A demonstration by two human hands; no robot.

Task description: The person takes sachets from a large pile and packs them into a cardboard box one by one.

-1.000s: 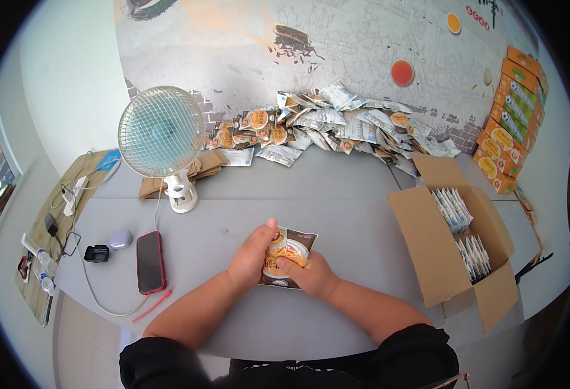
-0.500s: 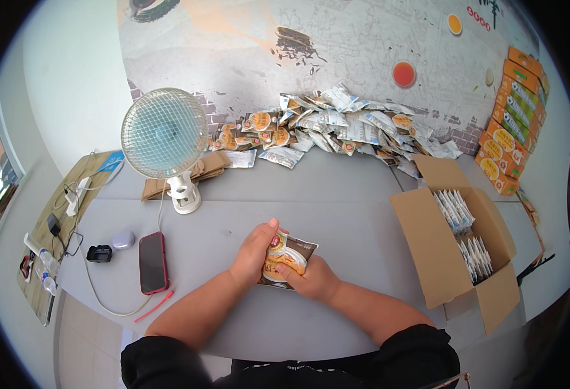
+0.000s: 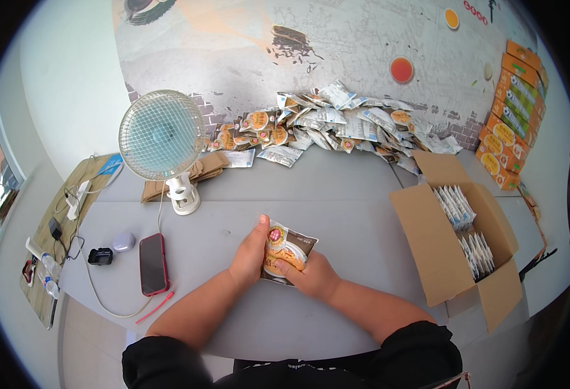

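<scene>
A brown-and-white food sachet (image 3: 287,249) with a picture of a bowl is held between both hands above the grey table. My left hand (image 3: 251,251) grips its left edge, thumb pointing up. My right hand (image 3: 312,275) is closed on the lower right side, its thumb lying across the printed front. Fingers behind the sachet are hidden. To the right stands an open cardboard box (image 3: 421,249) with two rows of sachets (image 3: 476,255) upright inside. A large heap of loose sachets (image 3: 337,123) lies along the wall at the back of the table.
A clip-on fan (image 3: 163,136) stands at the back left beside folded brown cardboard (image 3: 208,166). A phone (image 3: 154,264), a lilac case (image 3: 123,242), a black holder (image 3: 100,256) and a cable lie on the left. Orange cartons (image 3: 510,123) are stacked at the far right.
My left thumb and the sachet's upper left corner have shifted slightly, showing more of the printed front. Both hands keep their hold. The whole view has moved a little.
</scene>
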